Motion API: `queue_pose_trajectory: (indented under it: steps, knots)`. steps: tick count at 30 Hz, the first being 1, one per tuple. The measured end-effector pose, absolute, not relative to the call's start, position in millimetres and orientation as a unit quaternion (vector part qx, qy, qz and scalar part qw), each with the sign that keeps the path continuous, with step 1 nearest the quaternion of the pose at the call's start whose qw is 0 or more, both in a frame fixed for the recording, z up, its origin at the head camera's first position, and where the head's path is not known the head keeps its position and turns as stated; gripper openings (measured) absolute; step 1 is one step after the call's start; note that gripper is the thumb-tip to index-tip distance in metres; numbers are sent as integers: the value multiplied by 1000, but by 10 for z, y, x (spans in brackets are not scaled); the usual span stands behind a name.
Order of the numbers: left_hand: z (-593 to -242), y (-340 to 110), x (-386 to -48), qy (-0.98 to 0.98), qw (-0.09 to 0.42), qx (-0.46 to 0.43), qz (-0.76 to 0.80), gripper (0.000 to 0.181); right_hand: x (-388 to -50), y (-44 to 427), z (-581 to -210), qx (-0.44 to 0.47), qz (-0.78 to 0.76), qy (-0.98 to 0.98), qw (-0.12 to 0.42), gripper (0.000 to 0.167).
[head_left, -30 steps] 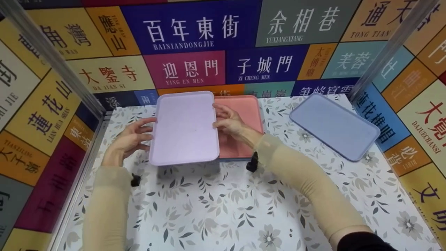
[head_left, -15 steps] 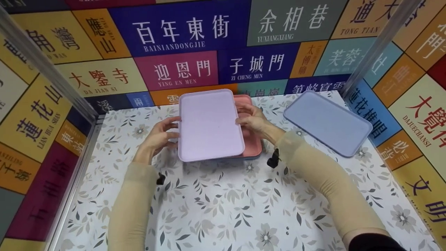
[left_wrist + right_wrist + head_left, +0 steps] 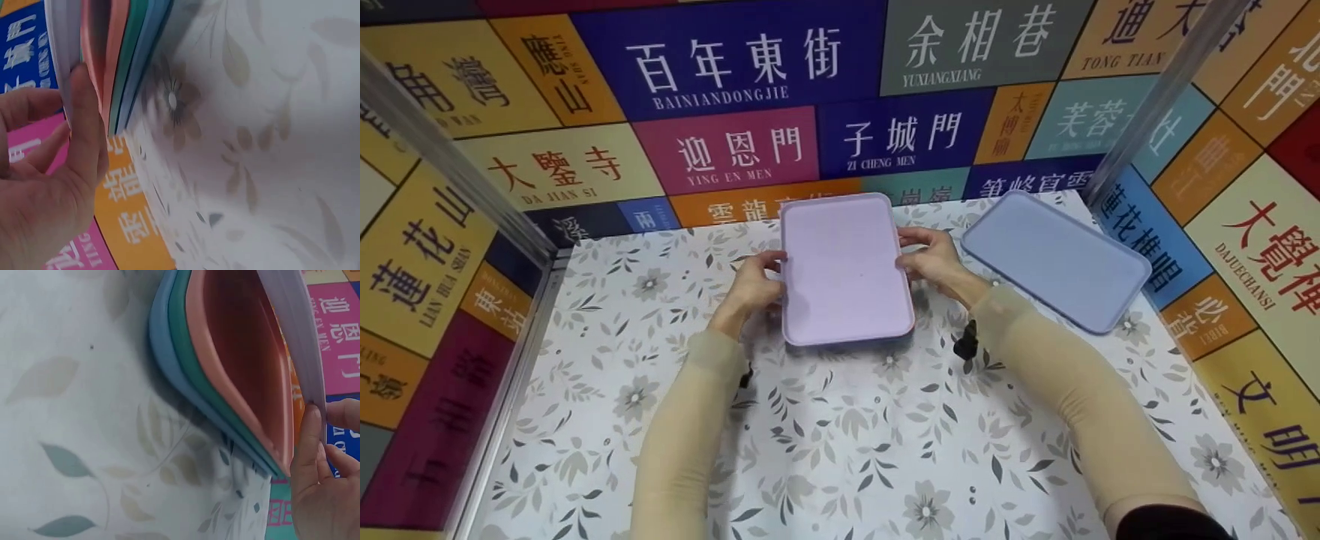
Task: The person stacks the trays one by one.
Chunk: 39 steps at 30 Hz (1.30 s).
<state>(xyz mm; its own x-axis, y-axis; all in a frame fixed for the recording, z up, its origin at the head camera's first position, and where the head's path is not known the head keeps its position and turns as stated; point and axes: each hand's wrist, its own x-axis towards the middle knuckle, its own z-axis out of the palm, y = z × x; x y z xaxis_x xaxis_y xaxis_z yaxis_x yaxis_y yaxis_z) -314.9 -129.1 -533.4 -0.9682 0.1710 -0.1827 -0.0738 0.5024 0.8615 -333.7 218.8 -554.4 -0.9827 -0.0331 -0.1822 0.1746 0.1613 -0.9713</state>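
Note:
Both hands pinch a lilac rectangular tray (image 3: 844, 270) by its long sides, the left hand (image 3: 755, 286) on its left edge and the right hand (image 3: 939, 262) on its right. Under it sits a stack of trays: a coral tray (image 3: 216, 368) on top, a green tray (image 3: 188, 365) below that, and blue at the bottom (image 3: 166, 354). In the right wrist view a gap shows between the lilac tray and the coral one, so it is held just above the stack. From the head view the lilac tray hides nearly all of the stack.
A separate blue-grey tray (image 3: 1057, 259) lies slanted at the back right of the table (image 3: 840, 435), which has a floral cover. Walls of colourful signs (image 3: 727, 56) stand behind and at both sides, with metal posts (image 3: 1170, 105) at the corners.
Both hands have carried the lilac tray rightward and lowered it from partly beside the stack to over it. The coral tray, widely visible before, is now almost covered. The blue-grey tray stays put.

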Motion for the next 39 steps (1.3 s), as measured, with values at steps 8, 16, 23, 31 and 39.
queue_pose_trajectory:
  steps: [8,16,23,31,39]
  knots:
    - [-5461,-1177,-3306,905,107,35,410,77,-3383,2207,-5622,68,-619,779,71,68]
    - [-5359,-1052,-3230,935,107,18,339,63,-3383,2186,-5669,76,-594,798,61,59]
    - [-5384,-1032,-3263,917,137,-22,375,65,-3394,2212,-5700,69,-564,822,43,49]
    - [-5335,-976,-3249,918,146,-43,367,62,-3283,2247,-5673,67,-536,839,60,43]
    - [-5141,-831,-3251,935,129,-54,325,60,-3095,2278,-5604,34,-551,827,106,44]
